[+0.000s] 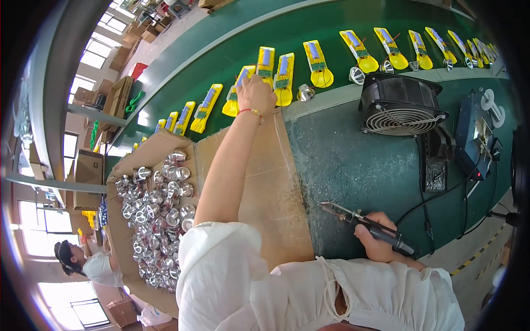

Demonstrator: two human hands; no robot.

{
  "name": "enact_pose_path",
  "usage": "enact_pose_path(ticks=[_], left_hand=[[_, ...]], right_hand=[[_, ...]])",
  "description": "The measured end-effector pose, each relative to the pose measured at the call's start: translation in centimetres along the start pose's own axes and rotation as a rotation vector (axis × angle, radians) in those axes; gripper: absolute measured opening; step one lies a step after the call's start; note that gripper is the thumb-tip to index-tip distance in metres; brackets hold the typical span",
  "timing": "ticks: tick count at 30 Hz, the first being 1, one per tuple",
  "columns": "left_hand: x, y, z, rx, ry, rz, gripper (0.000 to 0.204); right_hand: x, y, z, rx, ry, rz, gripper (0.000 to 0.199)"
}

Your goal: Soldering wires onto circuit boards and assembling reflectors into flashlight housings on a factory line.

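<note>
My left hand reaches out over the green conveyor belt, its fingers bent down onto a yellow flashlight housing. That housing carries a blue battery cell and a green circuit board; the fingertips are partly hidden against it. Close by are two similar yellow housings, and a silver reflector cup sits just right of them. Low on the right, my right hand is wrapped round a black-handled soldering iron. Its metal tip points left above the green work mat, touching nothing.
A cardboard box full of silver reflector cups stands left beside a brown cardboard sheet. On the right are a black fan, a soldering station and trailing cables. More yellow housings line the belt. Another person is at far left.
</note>
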State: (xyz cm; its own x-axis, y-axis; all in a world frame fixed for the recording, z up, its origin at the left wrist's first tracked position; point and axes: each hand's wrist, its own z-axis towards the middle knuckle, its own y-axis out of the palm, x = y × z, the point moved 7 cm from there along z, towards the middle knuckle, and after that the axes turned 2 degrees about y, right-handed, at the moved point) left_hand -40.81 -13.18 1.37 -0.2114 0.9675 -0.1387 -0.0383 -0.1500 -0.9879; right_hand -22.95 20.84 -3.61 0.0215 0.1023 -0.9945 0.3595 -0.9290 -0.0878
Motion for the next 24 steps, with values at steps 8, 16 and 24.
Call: enact_pose_path(ticks=[8, 16, 24], left_hand=[[1.0, -2.5, -20.1, 0.18, -0.061, -0.364, 0.009], [-1.9, -4.5, -44.2, 0.251, -0.673, -0.221, 0.072], [-12.9, 0.1, -49.2, 0.582, -1.302, -0.364, 0.093]], right_hand=[[1.3, 0.4, 0.2, 0.014, 0.101, 0.126, 0.015], [0.3, 0.5, 0.1, 0.045, -0.018, 0.075, 0.015], [0.2, 0.7, 0.0, 0.053, -0.046, 0.105, 0.015]])
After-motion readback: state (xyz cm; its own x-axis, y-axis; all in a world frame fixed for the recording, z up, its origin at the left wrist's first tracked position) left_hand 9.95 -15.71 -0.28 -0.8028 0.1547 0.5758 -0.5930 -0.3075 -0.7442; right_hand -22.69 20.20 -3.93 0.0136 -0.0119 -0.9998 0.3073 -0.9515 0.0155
